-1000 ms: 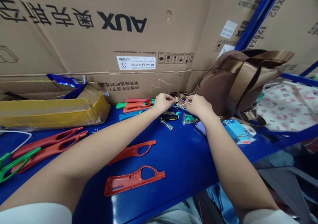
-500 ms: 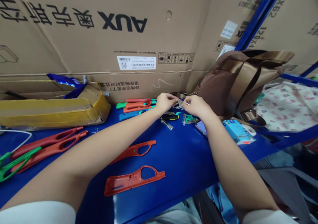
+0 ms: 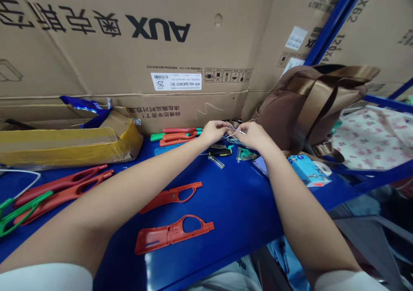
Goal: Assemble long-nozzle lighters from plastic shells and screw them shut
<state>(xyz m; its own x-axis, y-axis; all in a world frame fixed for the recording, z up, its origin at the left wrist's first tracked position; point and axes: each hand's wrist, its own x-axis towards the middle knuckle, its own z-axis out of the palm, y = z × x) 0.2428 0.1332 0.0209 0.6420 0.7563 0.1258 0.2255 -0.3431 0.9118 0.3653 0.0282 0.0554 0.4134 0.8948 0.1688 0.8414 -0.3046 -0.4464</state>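
Observation:
Both my arms reach far across the blue table (image 3: pixel 245 205). My left hand (image 3: pixel 213 132) and my right hand (image 3: pixel 254 136) meet at the table's far edge, fingers pinched together on a small thin metal piece (image 3: pixel 238 130) held between them. Just below the hands lie a black-and-yellow screwdriver (image 3: pixel 221 152), a small clear tube (image 3: pixel 217 162) and a small green part (image 3: pixel 247 154). Two red plastic handle shells (image 3: pixel 172 235) (image 3: pixel 172 196) lie on the table between my forearms.
A brown bag (image 3: pixel 306 106) stands right of the hands, with a light blue box (image 3: pixel 308 170) and a phone (image 3: pixel 260 165) beside it. Large AUX cardboard boxes (image 3: pixel 155 45) wall the back. An open flat carton (image 3: pixel 64 140) and red and green handles (image 3: pixel 61 187) lie left.
My hands have drawn a little closer together over the small metal piece, and the right hand has shifted slightly left. Everything on the table stays where it was.

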